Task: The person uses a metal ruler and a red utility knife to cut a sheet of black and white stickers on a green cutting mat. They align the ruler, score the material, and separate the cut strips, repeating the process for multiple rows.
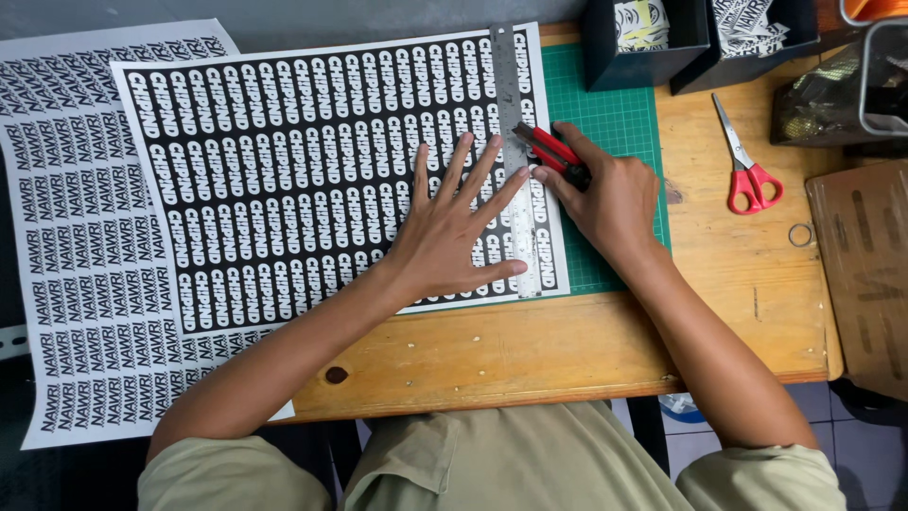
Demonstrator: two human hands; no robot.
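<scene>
Head view, only one. Left hand (452, 232) flat, fingers spread wide, holding nothing, pressing down on one steel ruler (515, 161) and the black sticker sheet (312, 170) under it. Ruler runs roughly 12 to 6 o'clock near the sheet's right edge. Right hand (605, 194) at 3 o'clock of the ruler, grip closed around one red-and-black utility knife (553, 153), blade end touching the ruler's right edge, handle pointing toward 4 o'clock into the palm. Black sheet lies partly on one green cutting mat (615, 132), mat on the wooden tabletop (567, 350). One more printed sheet, white with dark lettering (85, 284), at 9 o'clock, tucked under the black one and hanging off the tabletop edge. One pair of red-handled scissors (747, 161) at 3 o'clock, well apart from the hands. Two black bins (648, 43) at 1 o'clock holding cut strips. One small ring (800, 235) near the scissors.
</scene>
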